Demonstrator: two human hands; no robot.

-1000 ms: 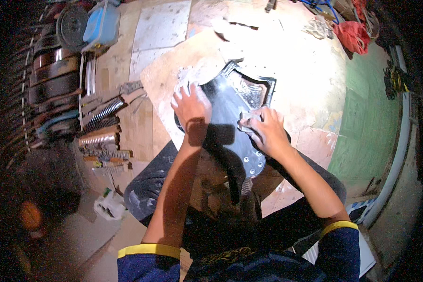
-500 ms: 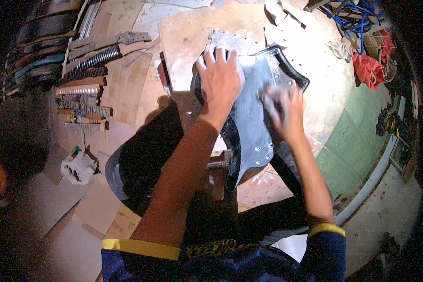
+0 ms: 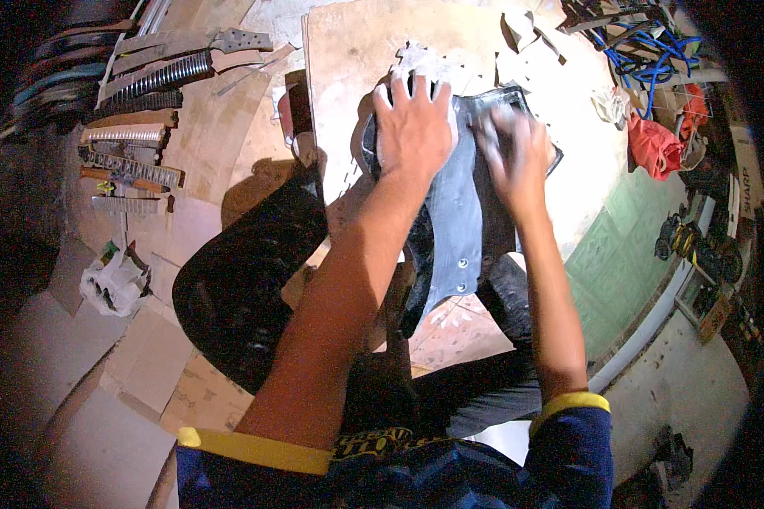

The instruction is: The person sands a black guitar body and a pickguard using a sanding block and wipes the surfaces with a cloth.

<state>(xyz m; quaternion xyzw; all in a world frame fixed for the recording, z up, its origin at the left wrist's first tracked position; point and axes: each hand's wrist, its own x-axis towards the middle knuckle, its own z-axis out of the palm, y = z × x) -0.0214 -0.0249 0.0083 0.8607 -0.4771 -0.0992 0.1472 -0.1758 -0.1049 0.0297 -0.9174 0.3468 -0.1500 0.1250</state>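
Note:
A shaped black panel (image 3: 454,212), its face dulled grey and with small holes at the lower end, lies over a pale board (image 3: 339,59); it resembles a guitar body. My left hand (image 3: 414,127) rests flat on its upper left, fingers spread. My right hand (image 3: 518,157), smeared by motion, is curled on the panel's upper right around a small grey pad whose outline is blurred. The panel's far right corner shows a glossy black rim, partly covered by that hand.
Guitar necks and metal-ridged tools (image 3: 132,136) line the left side, above crumpled white material (image 3: 115,284). Blue hoses (image 3: 645,59), a red cloth (image 3: 654,148), black-and-yellow tools (image 3: 696,237) and a long pale pipe (image 3: 645,339) run along the right. Cardboard sheets (image 3: 148,356) lie at lower left.
The view has shifted and turned. The panel sits more upright in view, my left hand further up and right, my right hand higher on the panel and still blurred with motion.

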